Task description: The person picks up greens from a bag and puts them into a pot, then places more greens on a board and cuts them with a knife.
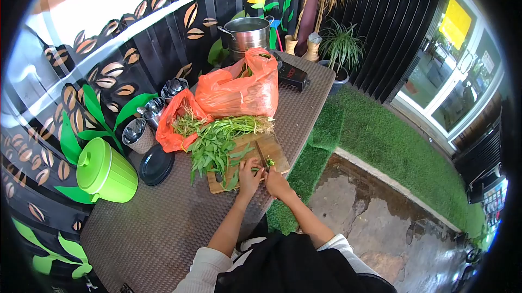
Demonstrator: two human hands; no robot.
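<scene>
On a wooden cutting board [281,151] my right hand [277,182] grips a knife [261,154], its blade pointing away from me. My left hand [249,176] is just left of it, fingers pressed on green stems at the blade. Small cut green pieces [270,161] lie right of the knife. A heap of leafy greens [212,146] covers the left and far side of the board and spills onto the table. Behind it stand a large orange plastic bag [239,94] and a smaller open one [173,130] with stems and roots inside.
The brown woven table [163,228] holds a green lidded bucket [109,170], a black plate [156,164], containers of cutlery [137,134] and a black stove [293,75]. A steel pot [250,36] stands at the far end. Right of the table is green turf [380,130].
</scene>
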